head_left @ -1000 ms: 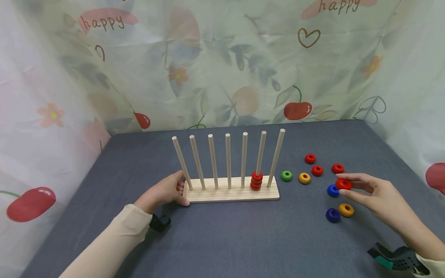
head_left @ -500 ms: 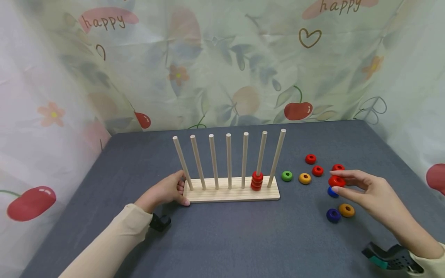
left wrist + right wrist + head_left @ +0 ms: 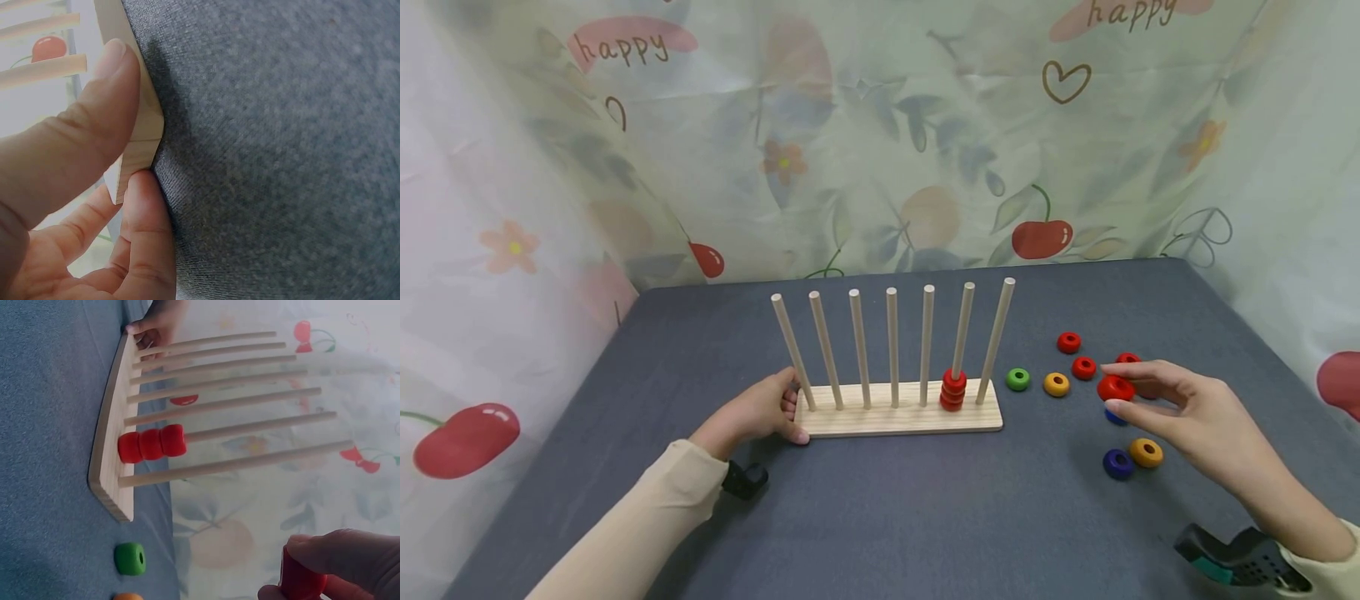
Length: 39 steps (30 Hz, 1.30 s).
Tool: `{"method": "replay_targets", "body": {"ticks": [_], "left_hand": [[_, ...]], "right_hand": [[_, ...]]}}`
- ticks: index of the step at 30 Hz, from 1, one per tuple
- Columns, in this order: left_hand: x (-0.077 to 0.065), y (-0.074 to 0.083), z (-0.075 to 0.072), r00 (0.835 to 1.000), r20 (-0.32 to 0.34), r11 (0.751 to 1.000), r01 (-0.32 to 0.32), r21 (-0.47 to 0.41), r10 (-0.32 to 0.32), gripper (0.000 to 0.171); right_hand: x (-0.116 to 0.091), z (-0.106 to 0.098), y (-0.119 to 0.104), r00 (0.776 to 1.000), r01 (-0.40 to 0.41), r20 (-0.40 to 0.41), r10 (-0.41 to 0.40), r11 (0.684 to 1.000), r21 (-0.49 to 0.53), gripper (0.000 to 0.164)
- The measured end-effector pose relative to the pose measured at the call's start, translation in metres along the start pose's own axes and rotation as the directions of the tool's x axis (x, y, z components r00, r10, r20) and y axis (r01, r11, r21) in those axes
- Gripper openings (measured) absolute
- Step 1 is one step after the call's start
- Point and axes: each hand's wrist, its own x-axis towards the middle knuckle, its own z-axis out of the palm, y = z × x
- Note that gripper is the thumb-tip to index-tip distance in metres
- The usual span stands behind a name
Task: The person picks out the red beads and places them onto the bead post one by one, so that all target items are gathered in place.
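My left hand (image 3: 762, 408) grips the left end of a wooden peg rack (image 3: 865, 423), thumb along its front edge and fingers round the end. Several upright pegs stand in a row on its base. Red beads (image 3: 952, 390) are stacked low on the second peg from the right; the right wrist view shows three. My right hand (image 3: 1195, 400) pinches another red bead (image 3: 1115, 388) between thumb and fingers, above the loose beads. That red bead (image 3: 301, 575) also shows at the bottom of the right wrist view. A light blue bead (image 3: 1116, 416) lies partly hidden beneath my right hand.
Loose beads lie right of the rack: a green bead (image 3: 1018, 380), a yellow bead (image 3: 1056, 384), red beads (image 3: 1069, 342), a second yellow bead (image 3: 1146, 452) and a dark blue bead (image 3: 1118, 464). A patterned cloth (image 3: 880, 142) hangs behind the dark table (image 3: 880, 517).
My right hand has moved left and slightly up with the red bead, from beside the light blue bead to over it. My left hand and the rack have stayed put.
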Motion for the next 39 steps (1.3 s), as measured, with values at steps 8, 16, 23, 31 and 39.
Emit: {"method": "replay_targets", "body": {"ticks": [8,16,23,31,39], "left_hand": [[0.001,0.000,0.000,1.000,-0.004,1.000,-0.004,0.011,0.004,0.063],[0.000,0.000,0.000,1.000,-0.006,1.000,-0.012,0.006,0.012,0.064],[-0.001,0.001,0.000,1.000,-0.005,1.000,-0.013,0.000,0.013,0.064],[-0.001,0.002,0.000,1.000,-0.004,1.000,-0.004,0.003,0.004,0.064],[-0.001,0.001,0.000,1.000,-0.004,1.000,-0.004,-0.008,0.004,0.064]], "right_hand": [[0.001,0.000,-0.008,0.998,0.055,-0.039,-0.054,0.998,0.010,0.043],[0.004,0.002,-0.018,0.995,0.096,-0.046,-0.094,0.994,0.056,0.041],[0.007,0.003,-0.028,0.993,0.113,-0.037,-0.110,0.989,0.097,0.041],[0.008,0.006,-0.038,0.983,0.179,-0.066,-0.173,0.977,0.113,0.037],[0.012,0.002,-0.054,0.960,0.273,-0.103,-0.260,0.952,0.137,0.036]]}}
